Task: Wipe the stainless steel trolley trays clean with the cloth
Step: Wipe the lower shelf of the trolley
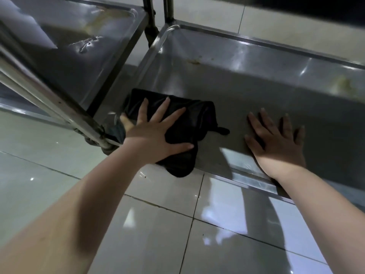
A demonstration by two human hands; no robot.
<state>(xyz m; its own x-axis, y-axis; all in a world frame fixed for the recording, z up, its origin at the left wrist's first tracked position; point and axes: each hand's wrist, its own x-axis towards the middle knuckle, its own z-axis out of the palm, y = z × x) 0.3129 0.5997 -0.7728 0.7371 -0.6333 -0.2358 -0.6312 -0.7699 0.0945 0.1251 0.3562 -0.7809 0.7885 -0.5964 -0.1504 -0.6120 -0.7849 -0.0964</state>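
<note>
A black cloth (193,123) lies crumpled in the near left corner of a low stainless steel trolley tray (246,76), one end hanging over the tray's front rim. My left hand (156,131) presses flat on the cloth with fingers spread. To the right, my right hand (276,139) rests flat on the bare tray floor, fingers straight, holding nothing. Brownish-yellow stains show on the tray near the back wall (195,61) and at the far right (343,84).
A second steel trolley tray (83,62) stands to the left, with a smear of liquid and yellow stains. Its slanted steel frame leg (49,95) crosses in front, and a castor wheel (110,139) sits beside my left wrist. Glossy floor tiles (167,224) lie below.
</note>
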